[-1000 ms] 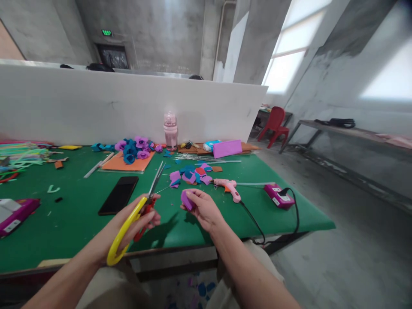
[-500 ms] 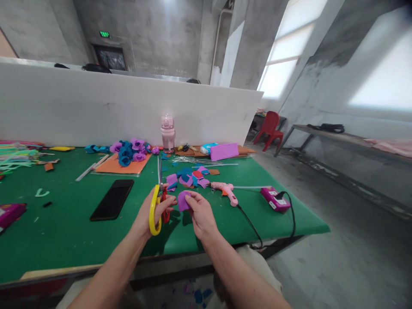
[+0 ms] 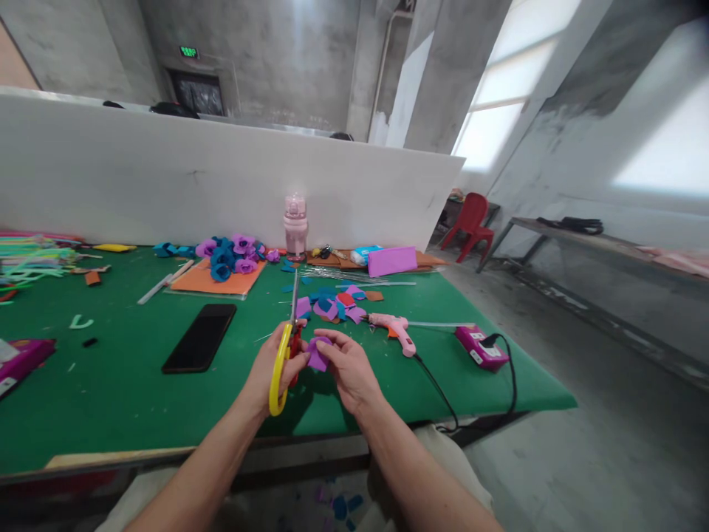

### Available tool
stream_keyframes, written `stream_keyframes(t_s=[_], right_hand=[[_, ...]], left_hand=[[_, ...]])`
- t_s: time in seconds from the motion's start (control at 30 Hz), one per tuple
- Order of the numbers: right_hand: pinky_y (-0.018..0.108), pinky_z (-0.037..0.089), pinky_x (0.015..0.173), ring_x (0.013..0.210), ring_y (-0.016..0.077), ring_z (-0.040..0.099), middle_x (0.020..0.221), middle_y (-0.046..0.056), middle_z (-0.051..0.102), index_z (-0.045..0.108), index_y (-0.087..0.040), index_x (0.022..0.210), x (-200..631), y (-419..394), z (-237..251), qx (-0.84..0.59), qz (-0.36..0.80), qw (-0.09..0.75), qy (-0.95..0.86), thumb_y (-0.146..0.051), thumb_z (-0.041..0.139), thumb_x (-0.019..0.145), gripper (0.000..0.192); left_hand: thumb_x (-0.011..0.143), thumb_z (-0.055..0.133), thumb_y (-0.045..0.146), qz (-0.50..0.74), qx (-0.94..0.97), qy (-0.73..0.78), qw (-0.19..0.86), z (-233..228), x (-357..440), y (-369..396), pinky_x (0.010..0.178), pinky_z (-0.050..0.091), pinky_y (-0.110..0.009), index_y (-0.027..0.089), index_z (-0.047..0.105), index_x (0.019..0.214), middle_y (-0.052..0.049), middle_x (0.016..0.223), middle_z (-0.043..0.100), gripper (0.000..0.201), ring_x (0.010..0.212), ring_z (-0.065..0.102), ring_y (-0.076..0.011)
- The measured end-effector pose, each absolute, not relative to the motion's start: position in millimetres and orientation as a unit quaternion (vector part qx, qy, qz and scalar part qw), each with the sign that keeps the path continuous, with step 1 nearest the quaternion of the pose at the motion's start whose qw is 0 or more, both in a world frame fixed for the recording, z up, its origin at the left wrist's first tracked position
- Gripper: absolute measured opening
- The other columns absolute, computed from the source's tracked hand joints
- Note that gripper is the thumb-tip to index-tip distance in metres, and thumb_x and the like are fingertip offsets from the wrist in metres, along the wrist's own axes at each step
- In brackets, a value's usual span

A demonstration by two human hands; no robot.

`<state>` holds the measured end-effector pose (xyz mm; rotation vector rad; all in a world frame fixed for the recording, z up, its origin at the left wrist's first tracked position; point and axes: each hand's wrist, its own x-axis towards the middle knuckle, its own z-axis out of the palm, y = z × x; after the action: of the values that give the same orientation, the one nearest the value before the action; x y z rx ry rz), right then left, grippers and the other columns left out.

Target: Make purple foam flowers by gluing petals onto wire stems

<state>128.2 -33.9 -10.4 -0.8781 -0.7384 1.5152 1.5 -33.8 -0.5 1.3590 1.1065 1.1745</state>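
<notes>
Both my forearms reach in from below and meet over the green table's [image 3: 127, 384] near edge. My left hand [image 3: 271, 367] is wrapped around the yellow-handled scissors [image 3: 283, 347], blades pointing away from me. The purple piece [image 3: 317, 353] sits between the two hands, just right of the scissors, pinched in my right hand [image 3: 348, 367], thumb and fingertips closed on it.

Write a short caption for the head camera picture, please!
Left hand holds yellow scissors beside a purple scrap pinched in the right hand.
</notes>
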Motion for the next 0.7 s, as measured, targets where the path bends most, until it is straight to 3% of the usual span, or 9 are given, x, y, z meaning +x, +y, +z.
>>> stream_keyframes(t_s=[0.23,0.43,0.6,0.7], right_hand=[[0.021,0.042,0.058,0.062,0.0094,0.053,0.072,0.000,0.063,0.066,-0.016,0.083,129.7,-30.9,-12.6,-0.394,0.590,0.604,-0.364,-0.023,0.071,0.059,0.025],[0.021,0.043,0.060,0.062,0.0083,0.053,0.071,-0.002,0.063,0.067,-0.017,0.084,132.6,-30.1,-13.2,-0.379,0.612,0.600,-0.349,-0.023,0.073,0.058,0.027],[0.018,0.043,0.059,0.063,0.0074,0.055,0.073,-0.002,0.065,0.066,-0.017,0.084,136.2,-27.7,-13.3,-0.352,0.657,0.605,-0.282,-0.023,0.077,0.054,0.033],[0.018,0.044,0.057,0.062,0.0070,0.055,0.072,-0.002,0.065,0.066,-0.016,0.084,137.9,-27.5,-12.0,-0.347,0.667,0.605,-0.263,-0.023,0.078,0.052,0.034]], left_hand=[[0.064,0.064,0.024,0.475,0.570,0.452,0.495,0.4,-0.9,-36.0,0.052,0.042,-0.021,0.018,0.045,0.113,0.002,0.073,0.054,0.053,0.059,0.053,-0.0108],[0.065,0.064,0.028,0.504,0.533,0.468,0.493,6.1,-1.0,-37.5,0.051,0.043,-0.022,0.017,0.047,0.113,0.003,0.070,0.055,0.052,0.055,0.053,-0.0104],[0.065,0.065,0.031,0.531,0.475,0.449,0.540,0.8,-2.5,-36.7,0.063,0.049,-0.027,0.015,0.044,0.116,0.000,0.074,0.058,0.057,0.064,0.060,-0.0143],[0.065,0.065,0.031,0.526,0.468,0.440,0.558,-3.4,-4.2,-36.2,0.058,0.049,-0.026,0.017,0.043,0.117,0.000,0.075,0.059,0.058,0.060,0.060,-0.0134]])
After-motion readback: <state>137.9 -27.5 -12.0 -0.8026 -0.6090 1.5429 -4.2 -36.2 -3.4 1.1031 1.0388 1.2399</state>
